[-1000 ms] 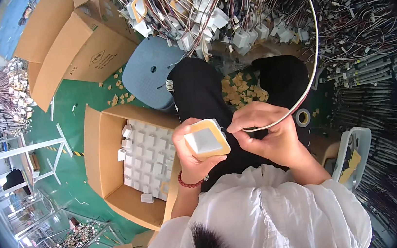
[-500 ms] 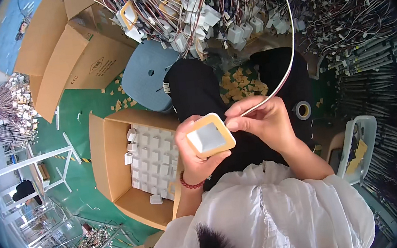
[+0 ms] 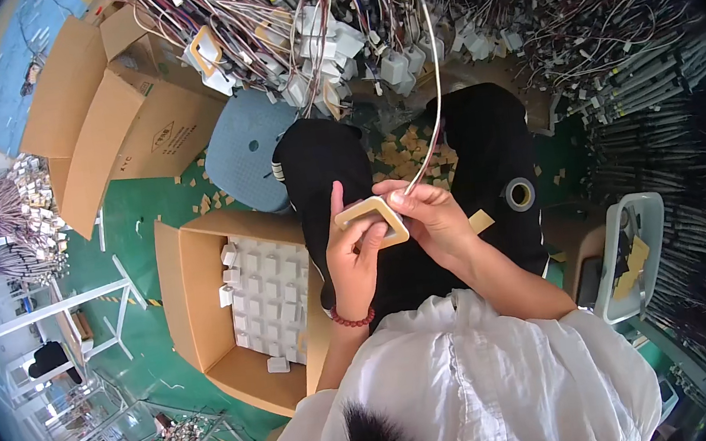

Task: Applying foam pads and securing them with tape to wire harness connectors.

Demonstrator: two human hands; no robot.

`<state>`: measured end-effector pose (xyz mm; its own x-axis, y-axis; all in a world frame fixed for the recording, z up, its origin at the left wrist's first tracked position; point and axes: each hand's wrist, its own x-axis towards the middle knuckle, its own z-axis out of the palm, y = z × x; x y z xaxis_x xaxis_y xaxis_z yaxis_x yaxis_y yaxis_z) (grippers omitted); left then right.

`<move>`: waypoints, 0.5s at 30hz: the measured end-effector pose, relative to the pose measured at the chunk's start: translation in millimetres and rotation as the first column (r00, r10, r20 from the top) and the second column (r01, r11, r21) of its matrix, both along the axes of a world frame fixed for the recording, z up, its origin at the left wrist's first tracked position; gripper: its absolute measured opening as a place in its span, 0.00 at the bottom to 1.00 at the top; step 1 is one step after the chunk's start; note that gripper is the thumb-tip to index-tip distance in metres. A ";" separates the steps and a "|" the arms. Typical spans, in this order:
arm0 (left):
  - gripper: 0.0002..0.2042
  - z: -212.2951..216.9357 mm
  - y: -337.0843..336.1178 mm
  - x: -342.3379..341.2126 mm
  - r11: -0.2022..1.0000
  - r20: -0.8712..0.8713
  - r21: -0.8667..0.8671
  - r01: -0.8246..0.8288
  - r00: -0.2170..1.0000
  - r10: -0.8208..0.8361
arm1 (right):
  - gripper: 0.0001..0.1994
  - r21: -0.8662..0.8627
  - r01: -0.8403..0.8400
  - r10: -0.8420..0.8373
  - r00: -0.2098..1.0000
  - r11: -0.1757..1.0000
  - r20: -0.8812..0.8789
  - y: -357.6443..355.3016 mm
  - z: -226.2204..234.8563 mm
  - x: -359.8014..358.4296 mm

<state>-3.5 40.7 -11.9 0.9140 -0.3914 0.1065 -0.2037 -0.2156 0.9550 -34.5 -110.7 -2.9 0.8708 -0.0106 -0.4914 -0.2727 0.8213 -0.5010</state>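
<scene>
White case (image 3: 393, 223) with a tan rim sits above the lap (image 3: 403, 277), held in my left hand (image 3: 351, 254), thumb at its opening. My right hand (image 3: 438, 218) pinches a thin cable (image 3: 437, 80) at the case's right edge; I judge a loose pinch could let it slip. The cable arcs far across the wire bundle (image 3: 244, 26), where a snag could tug the case askew.

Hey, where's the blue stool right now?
In the head view, the blue stool is left of and above centre, between the person's left knee and the cardboard box at upper left.
</scene>
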 end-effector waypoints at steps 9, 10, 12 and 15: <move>0.09 -18.1 -10.8 1.5 0.982 -0.436 -0.186 0.036 0.893 -0.115 | 0.19 -0.335 0.041 0.030 0.978 0.941 0.206 -2.1 -14.4 -5.6; 0.10 -18.4 -13.1 0.3 0.976 -0.435 -0.216 0.012 0.894 -0.107 | 0.32 -0.373 0.014 0.093 0.959 0.928 0.268 -1.8 -12.5 -7.4; 0.10 -15.2 -19.0 -1.2 0.963 -0.522 -0.264 -0.055 0.848 -0.095 | 0.38 -0.566 0.035 0.147 0.951 0.824 0.273 -0.1 -12.9 -15.3; 0.09 -13.5 -19.7 -3.0 0.960 -0.716 -0.259 -0.104 0.688 -0.119 | 0.31 -0.482 0.044 0.096 0.960 0.875 0.262 -16.7 -20.4 -10.9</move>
